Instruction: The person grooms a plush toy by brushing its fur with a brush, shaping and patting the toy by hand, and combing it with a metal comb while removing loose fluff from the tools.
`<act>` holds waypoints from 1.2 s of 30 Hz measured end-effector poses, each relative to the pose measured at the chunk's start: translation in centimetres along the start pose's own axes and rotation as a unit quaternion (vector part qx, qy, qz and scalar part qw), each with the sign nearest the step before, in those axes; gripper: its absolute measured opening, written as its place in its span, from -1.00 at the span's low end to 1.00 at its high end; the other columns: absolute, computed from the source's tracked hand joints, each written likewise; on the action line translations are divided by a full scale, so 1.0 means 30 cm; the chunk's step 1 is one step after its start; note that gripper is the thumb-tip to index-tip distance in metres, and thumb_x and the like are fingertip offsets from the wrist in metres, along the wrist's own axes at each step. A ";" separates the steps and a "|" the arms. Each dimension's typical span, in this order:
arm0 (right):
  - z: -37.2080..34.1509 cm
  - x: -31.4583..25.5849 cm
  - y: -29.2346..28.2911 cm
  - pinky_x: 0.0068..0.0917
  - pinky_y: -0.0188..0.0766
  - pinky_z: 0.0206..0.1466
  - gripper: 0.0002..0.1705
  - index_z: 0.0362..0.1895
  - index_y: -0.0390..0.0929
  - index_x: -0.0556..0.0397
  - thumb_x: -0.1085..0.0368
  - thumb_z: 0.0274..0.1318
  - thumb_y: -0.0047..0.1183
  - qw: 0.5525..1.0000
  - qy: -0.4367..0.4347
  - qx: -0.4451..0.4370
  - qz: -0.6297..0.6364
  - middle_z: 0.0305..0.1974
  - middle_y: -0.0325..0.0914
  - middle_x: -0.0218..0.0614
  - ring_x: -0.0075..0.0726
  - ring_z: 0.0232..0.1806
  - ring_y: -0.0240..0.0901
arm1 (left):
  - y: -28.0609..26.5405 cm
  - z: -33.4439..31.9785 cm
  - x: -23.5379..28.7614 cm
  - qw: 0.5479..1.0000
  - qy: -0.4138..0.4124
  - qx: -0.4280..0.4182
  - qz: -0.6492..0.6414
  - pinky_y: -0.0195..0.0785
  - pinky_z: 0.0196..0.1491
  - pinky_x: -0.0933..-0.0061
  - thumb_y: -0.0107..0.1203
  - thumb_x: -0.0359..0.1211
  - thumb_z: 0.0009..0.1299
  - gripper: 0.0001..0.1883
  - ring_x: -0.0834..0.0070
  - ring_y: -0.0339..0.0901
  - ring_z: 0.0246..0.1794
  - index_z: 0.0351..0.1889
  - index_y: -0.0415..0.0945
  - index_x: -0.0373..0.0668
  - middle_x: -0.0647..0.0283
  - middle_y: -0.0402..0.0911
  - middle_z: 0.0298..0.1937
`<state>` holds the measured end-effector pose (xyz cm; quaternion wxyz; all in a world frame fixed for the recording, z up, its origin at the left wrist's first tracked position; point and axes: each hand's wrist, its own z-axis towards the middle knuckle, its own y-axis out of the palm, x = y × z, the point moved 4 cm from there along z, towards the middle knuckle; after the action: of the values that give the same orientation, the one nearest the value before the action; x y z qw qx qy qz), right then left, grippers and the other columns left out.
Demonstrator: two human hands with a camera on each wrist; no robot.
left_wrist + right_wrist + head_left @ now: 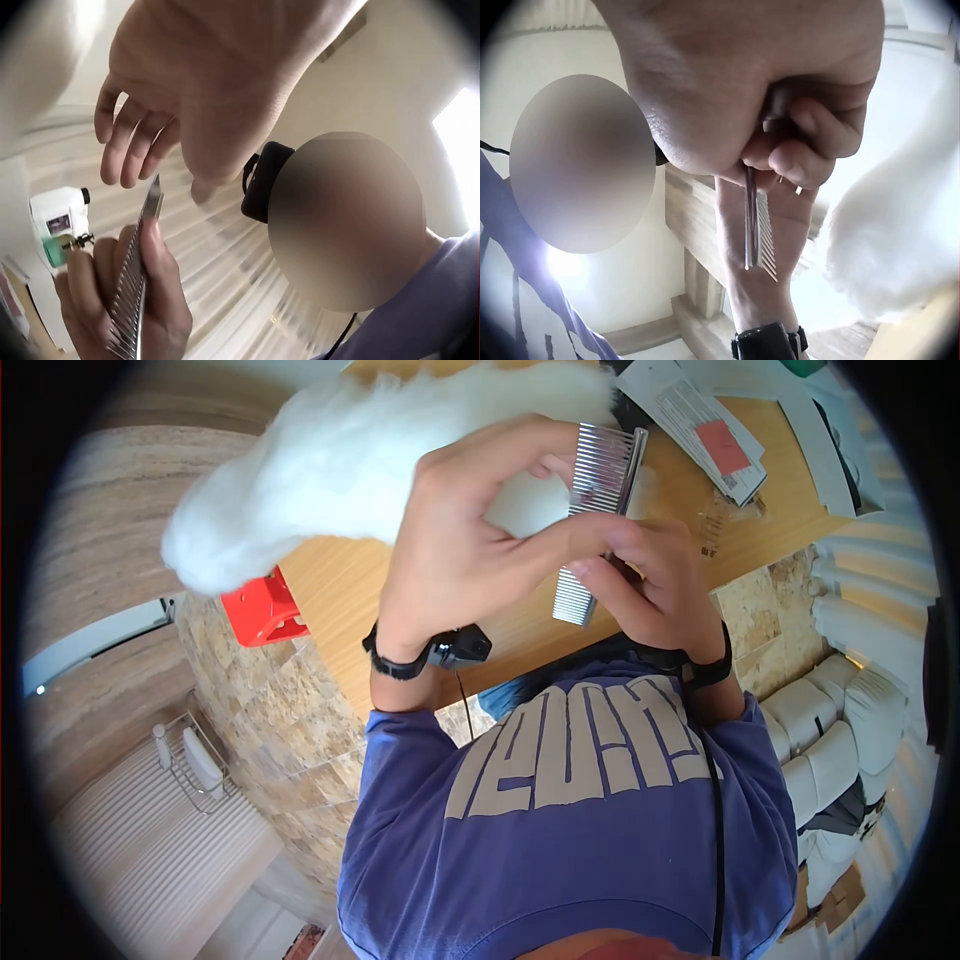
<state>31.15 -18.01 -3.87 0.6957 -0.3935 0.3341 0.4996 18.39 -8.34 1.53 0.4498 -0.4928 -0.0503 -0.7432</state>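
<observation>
A metal comb with long fine teeth is gripped by my right hand over the table. In the left wrist view the comb is pinched between the thumb and curled fingers of my right hand. My left hand is beside the comb, its fingers loosely bent and holding nothing; the left wrist view shows the left hand with its fingers apart above the comb's tip. The right wrist view has the comb pointing down from my right hand, in front of the left palm.
White fluffy material covers the far left of the wooden table. Papers and packaging lie at the far right. A red stool stands beyond the table's left edge. White jug stands in the left wrist view.
</observation>
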 end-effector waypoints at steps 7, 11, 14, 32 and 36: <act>0.003 0.079 0.005 -0.39 0.06 -0.59 -0.70 -0.44 0.55 0.18 0.26 0.32 0.22 0.994 0.099 -0.007 -0.053 -0.70 0.33 -0.28 -0.38 -0.72 0.17 | -0.029 0.009 -0.127 0.986 -0.137 -0.083 -0.046 0.52 -0.19 0.52 0.25 -0.53 0.46 -0.91 0.56 0.62 -0.34 -0.23 0.70 -0.42 0.20 0.74 -0.36; -0.031 0.092 -0.033 -0.43 0.07 -0.58 -0.70 -0.43 0.55 0.18 0.25 0.34 0.21 0.995 0.074 -0.012 -0.070 -0.70 0.30 -0.32 -0.49 -0.69 0.17 | -0.064 -0.006 -0.093 0.986 -0.152 -0.066 -0.020 0.56 -0.23 0.52 0.23 -0.55 0.47 -0.90 0.50 0.67 -0.36 -0.18 0.70 -0.45 0.15 0.75 -0.34; -0.066 0.132 -0.095 -0.49 0.07 -0.55 -0.66 -0.44 0.54 0.16 0.23 0.40 0.16 0.987 0.145 0.061 -0.031 -0.68 0.34 -0.42 -0.62 -0.64 0.18 | -0.139 -0.015 -0.119 0.990 -0.141 0.008 -0.014 0.58 -0.25 0.50 0.22 -0.56 0.48 -0.89 0.46 0.68 -0.38 -0.14 0.69 -0.46 0.10 0.75 -0.33; -0.122 0.088 -0.134 -0.53 0.16 -0.49 -0.63 -0.43 0.57 0.20 0.20 0.44 0.13 0.980 0.170 0.100 -0.005 -0.60 0.42 -0.46 -0.66 -0.56 0.24 | -0.089 -0.045 0.049 0.990 -0.030 0.139 -0.001 0.69 -0.35 0.39 0.02 -0.55 0.59 -0.82 0.14 0.79 -0.28 -0.10 0.60 -0.54 -0.15 0.75 -0.28; -0.146 0.105 -0.179 -0.55 0.11 -0.49 -0.64 -0.42 0.57 0.18 0.20 0.44 0.13 0.975 0.172 0.140 -0.002 -0.58 0.41 -0.53 -0.69 -0.55 0.20 | -0.189 -0.057 0.084 0.962 0.085 0.249 0.073 0.81 -0.26 0.16 -0.11 -0.50 0.65 -0.72 -0.09 0.75 -0.07 0.10 0.52 -0.56 -0.28 0.70 -0.12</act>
<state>36.86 -21.54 -7.48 0.6773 -0.3728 0.5143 0.3713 12.88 -7.45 4.72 0.6139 -0.3026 -0.1596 -0.7115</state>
